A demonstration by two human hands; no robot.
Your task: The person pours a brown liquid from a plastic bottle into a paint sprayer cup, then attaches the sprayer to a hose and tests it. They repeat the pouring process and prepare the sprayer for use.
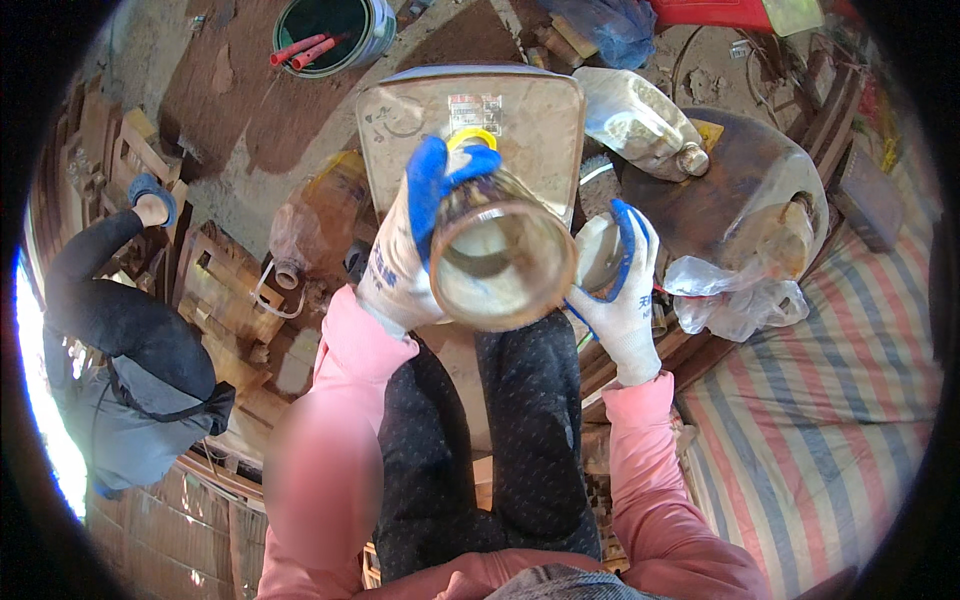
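My left hand [405, 240], in a white glove with blue-coated fingers, is wrapped round a brownish, wide-mouthed see-through jar [555, 292]. Its round mouth faces up toward me, and pale residue shows inside. A yellow ring [472, 137] appears just beyond the jar, by my left fingertips. Close to the jar's right side, my right hand [622, 300], gloved the same way, curves its thumb and fingers around a pale, round, flat piece [598, 252] that looks like a lid. Beneath both hands lies the flat top of a large dirty container [400, 110] with a label.
An open bucket [378, 40] with red handles poking out stands far left. Dusty jugs [640, 115] and a brown drum [740, 160] are at right, above a striped sheet [800, 400]. A plastic bag [735, 300] lies nearby. Another person [140, 350] bends over wood scraps at left.
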